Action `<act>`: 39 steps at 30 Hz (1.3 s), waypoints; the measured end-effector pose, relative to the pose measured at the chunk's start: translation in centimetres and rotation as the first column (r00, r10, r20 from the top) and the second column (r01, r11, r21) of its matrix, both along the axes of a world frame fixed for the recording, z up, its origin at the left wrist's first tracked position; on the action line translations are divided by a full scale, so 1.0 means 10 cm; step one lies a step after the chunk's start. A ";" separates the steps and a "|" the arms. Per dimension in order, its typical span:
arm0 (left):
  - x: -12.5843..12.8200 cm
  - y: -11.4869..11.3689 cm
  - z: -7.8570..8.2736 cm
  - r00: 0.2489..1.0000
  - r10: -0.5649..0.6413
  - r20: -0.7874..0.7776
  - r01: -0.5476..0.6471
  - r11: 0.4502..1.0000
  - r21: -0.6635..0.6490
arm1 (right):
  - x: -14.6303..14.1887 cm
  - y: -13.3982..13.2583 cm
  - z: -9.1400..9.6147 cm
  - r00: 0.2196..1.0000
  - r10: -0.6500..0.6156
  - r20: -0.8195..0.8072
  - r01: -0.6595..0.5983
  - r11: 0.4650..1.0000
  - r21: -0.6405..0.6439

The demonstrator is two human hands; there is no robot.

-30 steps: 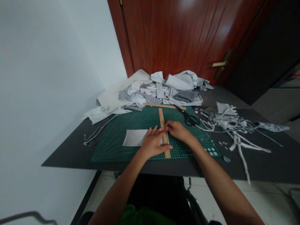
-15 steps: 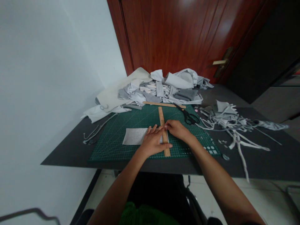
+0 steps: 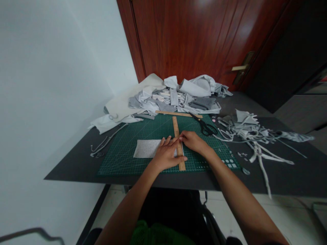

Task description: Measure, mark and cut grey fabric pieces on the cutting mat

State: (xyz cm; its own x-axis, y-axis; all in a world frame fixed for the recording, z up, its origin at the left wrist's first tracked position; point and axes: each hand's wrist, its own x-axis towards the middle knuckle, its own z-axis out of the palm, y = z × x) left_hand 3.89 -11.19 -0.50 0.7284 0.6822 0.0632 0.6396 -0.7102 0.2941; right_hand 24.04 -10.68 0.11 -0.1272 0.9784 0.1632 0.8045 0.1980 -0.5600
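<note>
A grey rectangle of fabric (image 3: 146, 149) lies flat on the green cutting mat (image 3: 122, 160). Across its right end runs a wooden ruler (image 3: 176, 126), pointing away from me. My left hand (image 3: 167, 153) presses down on fabric and ruler with fingers spread, the thumb over the ruler's near part. At the ruler's right edge, my right hand (image 3: 191, 140) has its thumb and fingertips pinched together by the fabric's far right corner. Whatever sits in that pinch is too small to make out.
Black scissors (image 3: 208, 129) and a second wooden ruler (image 3: 178, 114) lie along the mat's far side. Behind them is a heap of grey and white fabric (image 3: 196, 86). Fabric strips and scraps (image 3: 245, 124) are piled on the right of the dark table (image 3: 76, 165).
</note>
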 end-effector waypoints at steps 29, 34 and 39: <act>-0.02 -0.03 0.08 0.998 -0.028 -0.059 0.029 1.000 0.007 | -0.01 0.00 -0.01 0.999 -0.028 -0.027 0.027 0.998 -0.050; -0.02 -0.02 0.05 0.998 -0.032 -0.055 0.033 0.999 0.013 | 0.00 -0.06 0.04 0.999 -0.030 -0.045 0.024 0.993 -0.114; -0.02 -0.02 0.04 0.997 -0.029 -0.070 0.030 0.999 0.011 | 0.00 -0.12 0.08 0.999 -0.009 -0.039 0.001 0.979 -0.202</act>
State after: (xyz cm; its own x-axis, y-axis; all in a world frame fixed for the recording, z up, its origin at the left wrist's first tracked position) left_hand 3.65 -11.36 -0.12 0.7511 0.6599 0.0199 0.6370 -0.7324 0.2405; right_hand 24.08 -11.87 0.92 -0.1193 0.9923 -0.0325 0.7814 0.0737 -0.6197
